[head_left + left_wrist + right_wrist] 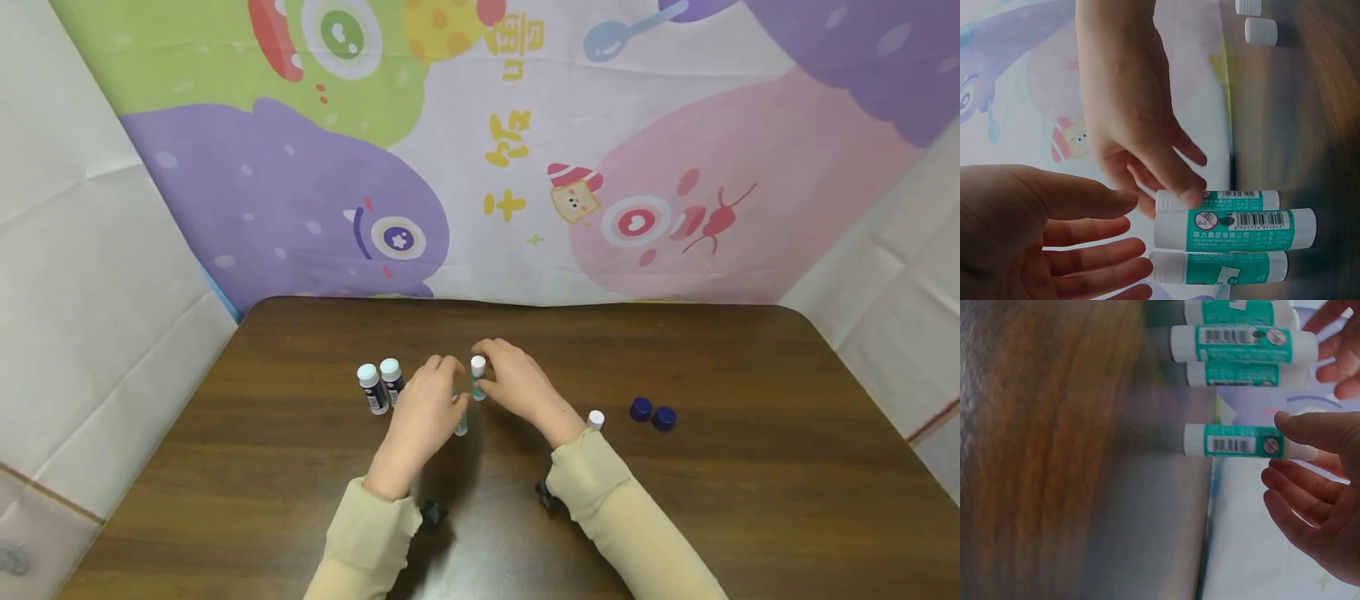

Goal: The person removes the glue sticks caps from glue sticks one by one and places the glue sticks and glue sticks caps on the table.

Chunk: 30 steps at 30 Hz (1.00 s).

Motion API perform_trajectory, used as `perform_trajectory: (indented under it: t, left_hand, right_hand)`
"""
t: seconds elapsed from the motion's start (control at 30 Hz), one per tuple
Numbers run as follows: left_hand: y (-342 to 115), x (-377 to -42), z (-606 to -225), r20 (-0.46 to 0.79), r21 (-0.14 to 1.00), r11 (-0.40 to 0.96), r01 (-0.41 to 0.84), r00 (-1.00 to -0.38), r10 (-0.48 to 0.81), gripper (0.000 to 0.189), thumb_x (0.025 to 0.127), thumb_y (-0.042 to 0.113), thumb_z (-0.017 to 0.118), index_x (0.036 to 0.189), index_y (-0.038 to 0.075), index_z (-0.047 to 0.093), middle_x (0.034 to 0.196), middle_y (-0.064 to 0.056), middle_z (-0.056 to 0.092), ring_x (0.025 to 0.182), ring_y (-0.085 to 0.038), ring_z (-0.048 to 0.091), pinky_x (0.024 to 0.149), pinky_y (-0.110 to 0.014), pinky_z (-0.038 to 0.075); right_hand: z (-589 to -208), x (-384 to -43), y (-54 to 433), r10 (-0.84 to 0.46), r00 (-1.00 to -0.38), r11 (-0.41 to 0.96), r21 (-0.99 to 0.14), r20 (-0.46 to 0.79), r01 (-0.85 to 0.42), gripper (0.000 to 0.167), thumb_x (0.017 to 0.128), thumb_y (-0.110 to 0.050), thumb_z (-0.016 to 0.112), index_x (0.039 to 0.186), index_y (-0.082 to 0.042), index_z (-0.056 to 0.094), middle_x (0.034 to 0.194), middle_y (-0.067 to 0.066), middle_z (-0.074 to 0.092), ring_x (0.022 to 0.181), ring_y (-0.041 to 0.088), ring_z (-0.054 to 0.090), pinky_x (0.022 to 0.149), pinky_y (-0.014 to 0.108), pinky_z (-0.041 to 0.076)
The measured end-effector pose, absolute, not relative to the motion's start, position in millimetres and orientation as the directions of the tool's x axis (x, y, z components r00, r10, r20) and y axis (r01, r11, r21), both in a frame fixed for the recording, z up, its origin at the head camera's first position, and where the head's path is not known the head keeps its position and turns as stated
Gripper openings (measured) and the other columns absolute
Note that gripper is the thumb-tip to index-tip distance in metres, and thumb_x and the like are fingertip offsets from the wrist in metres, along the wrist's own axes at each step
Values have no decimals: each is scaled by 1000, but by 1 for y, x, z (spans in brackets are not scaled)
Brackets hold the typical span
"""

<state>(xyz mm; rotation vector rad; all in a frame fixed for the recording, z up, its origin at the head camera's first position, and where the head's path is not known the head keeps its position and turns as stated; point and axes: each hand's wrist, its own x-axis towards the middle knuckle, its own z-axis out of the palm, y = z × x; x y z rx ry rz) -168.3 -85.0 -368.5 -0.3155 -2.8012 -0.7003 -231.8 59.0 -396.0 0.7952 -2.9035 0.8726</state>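
Observation:
Several white glue sticks with green labels stand upright close together, and one (1235,440) stands a little apart from the group. My right hand (517,383) has its thumb and fingers on either side of that separate stick's white cap, pinching it. Beside the grouped sticks is my left hand (423,408), fingers relaxed and spread near the caps. In the left wrist view, the front glue stick (1254,230) shows a barcode and printed characters. From the head camera, my left hand hides much of the group.
Two dark-labelled bottles (372,389) with white caps stand left of my left hand. On the right lie two dark blue caps (652,414). Near my right sleeve sits a white cap (596,419). A printed cloth (510,258) hangs behind the brown table (750,500).

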Motion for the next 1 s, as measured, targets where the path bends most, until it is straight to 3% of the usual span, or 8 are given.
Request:
perform_trajectory:
  t: [0.3, 0.63, 1.0]
  left_hand:
    - [-81, -172, -374, 303, 413, 861, 295, -937, 175, 22, 76, 9, 69, 95, 4, 60, 86, -7, 57, 74, -23, 58, 61, -36, 48]
    - [-76, -172, -379, 334, 362, 875, 321, -921, 200, 19, 75, 11, 70, 90, 5, 60, 83, -7, 58, 77, -25, 60, 59, -40, 48]
    - [-69, -173, -383, 370, 399, 855, 331, -911, 180, 35, 74, 15, 72, 102, 2, 56, 92, -11, 61, 84, -28, 60, 66, -39, 48]
  right_hand:
    - [-400, -236, 52, -466, -873, 739, -480, 144, -473, 36, 82, -11, 67, 115, -6, 54, 103, 5, 58, 87, 16, 59, 73, 27, 49]
    - [-396, -229, 59, -433, -885, 734, -504, 168, -455, 20, 83, -6, 63, 102, -7, 57, 95, 3, 59, 81, 14, 59, 71, 27, 49]
    - [-382, -204, 83, -362, -898, 673, -595, 252, -438, 21, 80, -12, 68, 99, -8, 59, 93, 2, 64, 80, 15, 60, 69, 29, 49]
